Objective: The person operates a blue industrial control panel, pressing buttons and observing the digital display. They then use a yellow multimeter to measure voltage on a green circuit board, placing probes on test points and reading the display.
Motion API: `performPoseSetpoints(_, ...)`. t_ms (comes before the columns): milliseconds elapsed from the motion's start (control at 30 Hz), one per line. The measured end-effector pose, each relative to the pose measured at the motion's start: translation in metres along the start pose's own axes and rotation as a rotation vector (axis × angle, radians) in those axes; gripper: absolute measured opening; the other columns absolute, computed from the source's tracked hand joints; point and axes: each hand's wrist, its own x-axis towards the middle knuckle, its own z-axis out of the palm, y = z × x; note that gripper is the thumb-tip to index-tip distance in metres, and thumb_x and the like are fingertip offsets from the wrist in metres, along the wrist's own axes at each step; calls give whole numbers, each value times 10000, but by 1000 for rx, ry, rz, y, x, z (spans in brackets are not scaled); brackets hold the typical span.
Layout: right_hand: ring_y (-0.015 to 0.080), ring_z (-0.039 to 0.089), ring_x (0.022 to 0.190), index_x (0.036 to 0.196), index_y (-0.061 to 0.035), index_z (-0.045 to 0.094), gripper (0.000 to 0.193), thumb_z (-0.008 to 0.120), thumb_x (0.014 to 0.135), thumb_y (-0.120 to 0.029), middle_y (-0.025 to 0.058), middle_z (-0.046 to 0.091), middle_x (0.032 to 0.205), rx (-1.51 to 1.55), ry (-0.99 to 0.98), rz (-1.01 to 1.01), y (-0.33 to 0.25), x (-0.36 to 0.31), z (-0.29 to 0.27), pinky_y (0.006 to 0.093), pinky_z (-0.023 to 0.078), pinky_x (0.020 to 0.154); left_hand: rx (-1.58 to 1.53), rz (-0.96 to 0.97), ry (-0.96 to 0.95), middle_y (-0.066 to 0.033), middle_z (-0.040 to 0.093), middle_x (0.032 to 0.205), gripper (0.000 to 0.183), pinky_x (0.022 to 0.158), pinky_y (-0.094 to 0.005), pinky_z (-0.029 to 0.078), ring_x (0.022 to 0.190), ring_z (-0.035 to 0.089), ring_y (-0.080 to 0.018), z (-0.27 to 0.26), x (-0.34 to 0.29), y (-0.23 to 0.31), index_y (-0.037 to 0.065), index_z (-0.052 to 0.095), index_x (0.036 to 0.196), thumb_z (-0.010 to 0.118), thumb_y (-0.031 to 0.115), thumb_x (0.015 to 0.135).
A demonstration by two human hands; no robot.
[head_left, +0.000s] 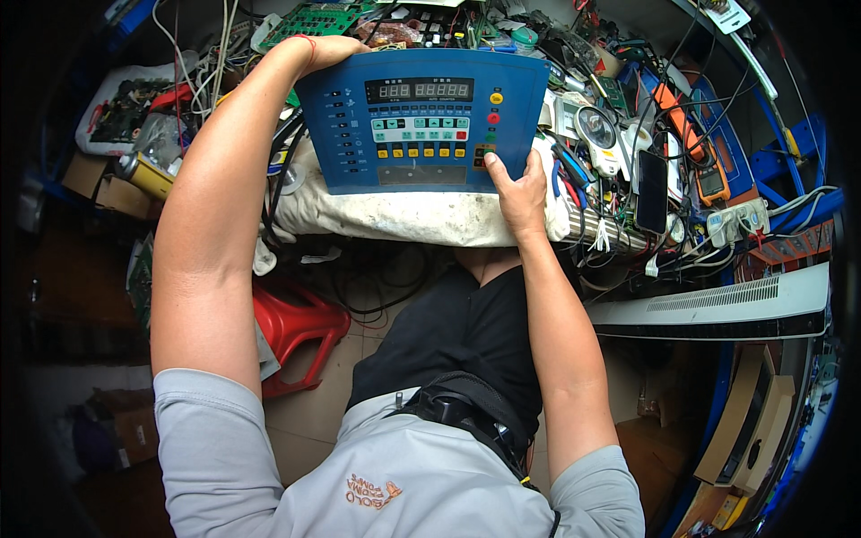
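Observation:
A blue control panel [421, 130] with unlit digit displays, rows of small keys and colored buttons is tilted up toward me over the bench edge. My left hand [334, 52] grips its upper left corner, with the fingers hidden behind it. At the lower right of the panel, my right hand [523, 195] holds the edge. Its thumb rests on or beside a green button, and its other fingers are mostly out of sight. Under the panel lies a stained white cloth [386, 218] along the bench front.
Circuit boards [309, 25], cables and parts crowd the bench. To the right are a magnifier [596, 128], a dark phone [651, 193], an orange multimeter [713, 182] and a power strip [738, 222]. A red stool [300, 332] stands below left.

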Motion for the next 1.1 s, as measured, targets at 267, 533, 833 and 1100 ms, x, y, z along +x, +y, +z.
performPoseSetpoints(267,307,721,975,1187,-6,646,484,813,891,-352,172,746,1061,-7,-1,-11,2,1,-1,397,548,899,-40,-9,-40,-167,684,1369,447,1047,-479,535,1174,711,-299,-1,-1,1,230,680,1369,463,429,1033)
performPoseSetpoints(533,296,723,974,1188,-2,643,483,819,885,-335,169,747,1066,6,-15,-3,3,1,-1,388,550,899,-10,20,-12,-167,702,1333,424,1026,-464,538,1140,722,-283,0,-4,2,227,708,1311,463,429,1031)
performPoseSetpoints(833,299,724,972,1196,-5,637,484,825,873,-311,170,747,1068,-1,-13,2,2,1,-1,390,553,899,-24,3,-5,-172,705,1326,433,1029,-447,538,1137,724,-285,1,0,0,209,704,1324,477,424,1023)
performPoseSetpoints(1100,299,726,969,1193,-6,634,485,825,869,-312,171,747,1064,-6,-14,8,-2,0,-2,391,555,896,-12,9,-6,-172,707,1323,438,1027,-444,542,1132,727,-283,1,3,-3,207,699,1334,472,416,1023)
